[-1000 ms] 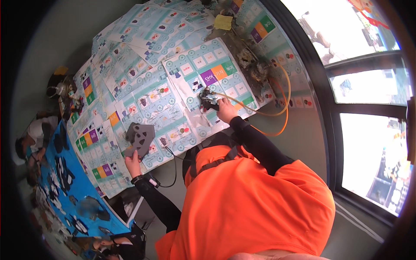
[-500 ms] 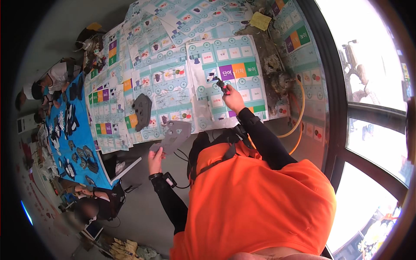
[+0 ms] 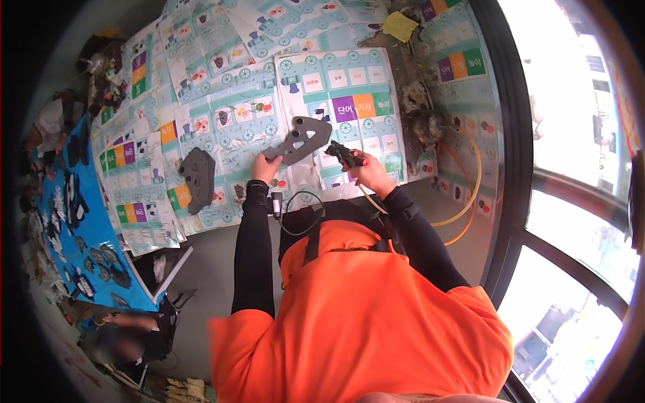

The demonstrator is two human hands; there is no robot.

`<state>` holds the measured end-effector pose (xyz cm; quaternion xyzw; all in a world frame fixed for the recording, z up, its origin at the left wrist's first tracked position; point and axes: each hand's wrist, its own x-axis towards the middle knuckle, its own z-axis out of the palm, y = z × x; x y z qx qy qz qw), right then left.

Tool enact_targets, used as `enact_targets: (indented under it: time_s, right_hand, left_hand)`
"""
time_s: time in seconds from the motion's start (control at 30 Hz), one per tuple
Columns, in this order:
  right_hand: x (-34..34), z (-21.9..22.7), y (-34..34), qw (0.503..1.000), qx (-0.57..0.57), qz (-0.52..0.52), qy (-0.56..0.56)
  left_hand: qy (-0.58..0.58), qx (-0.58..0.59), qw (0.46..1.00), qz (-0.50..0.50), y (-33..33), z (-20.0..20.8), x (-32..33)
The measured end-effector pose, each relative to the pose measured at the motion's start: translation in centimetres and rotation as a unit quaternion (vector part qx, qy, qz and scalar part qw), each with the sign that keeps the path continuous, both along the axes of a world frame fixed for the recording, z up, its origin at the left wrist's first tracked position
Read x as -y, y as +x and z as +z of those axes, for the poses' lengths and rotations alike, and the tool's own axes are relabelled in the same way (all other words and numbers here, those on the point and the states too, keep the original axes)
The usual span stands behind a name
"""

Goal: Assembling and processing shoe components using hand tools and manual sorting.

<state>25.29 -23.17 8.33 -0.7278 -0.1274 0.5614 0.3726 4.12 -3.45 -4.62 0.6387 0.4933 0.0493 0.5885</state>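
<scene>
My left hand [image 3: 264, 169] grips one end of a flat grey moulded plate [image 3: 319, 129] with cut-out openings and small round knobs, held over the paper-covered table. In my right hand [image 3: 374, 176] is a black air gun [image 3: 345, 156], its nozzle end toward the plate and a small gap between them. A pale hose runs down from this hand. A second grey plate [image 3: 200, 180] of similar shape lies on the papers to the left.
Printed sheets [image 3: 195, 87] cover the worktable. Yellow and orange hoses [image 3: 479, 176] loop at the right, beside a dirty machine part [image 3: 427, 127] and the window [image 3: 578, 121]. Left stands a blue-topped table [image 3: 50, 201] with grey and black parts; people [image 3: 127, 326] are near it.
My left hand has raised the plate up and right, over the table. My right hand has come down and nearer me, the air gun now close to the plate. My view has shifted slightly.
</scene>
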Motion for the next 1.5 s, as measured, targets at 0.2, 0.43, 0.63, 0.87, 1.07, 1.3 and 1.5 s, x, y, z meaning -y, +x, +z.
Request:
enact_targets:
  time_s: [0.2, 0.43, 0.63, 0.87, 1.07, 1.3, 1.5]
  right_hand:
    - [-4.3, -0.8, -3.0, 0.997, 0.030, 0.063, -0.037]
    - [-7.1, -3.1, -5.3, 0.983, 0.131, 0.125, -0.026]
    - [-8.5, -3.1, -6.0, 0.980, 0.133, 0.144, -0.039]
    - [-8.1, -4.2, -6.0, 0.986, 0.115, 0.118, -0.035]
    - [-8.2, -4.3, -6.2, 0.984, 0.118, 0.126, -0.042]
    - [-8.1, -4.8, -6.1, 0.986, 0.124, 0.110, -0.031]
    - [-8.2, -4.2, -6.3, 0.986, 0.125, 0.105, -0.031]
  left_hand:
    - [0.208, -0.079, 0.975, -0.003, -0.4, -0.9, -1.7]
    - [0.165, -0.137, 0.977, -0.015, -0.1, -1.3, -2.1]
    - [0.150, -0.133, 0.978, -0.048, -0.4, -0.7, -2.3]
    - [0.159, -0.128, 0.978, -0.035, -0.3, -1.2, -2.1]
    - [0.164, -0.133, 0.977, -0.041, -0.3, -1.3, -2.0]
    - [0.173, -0.127, 0.976, -0.039, -0.3, -1.2, -2.0]
    - [0.177, -0.125, 0.975, -0.037, -0.4, -1.3, -2.0]
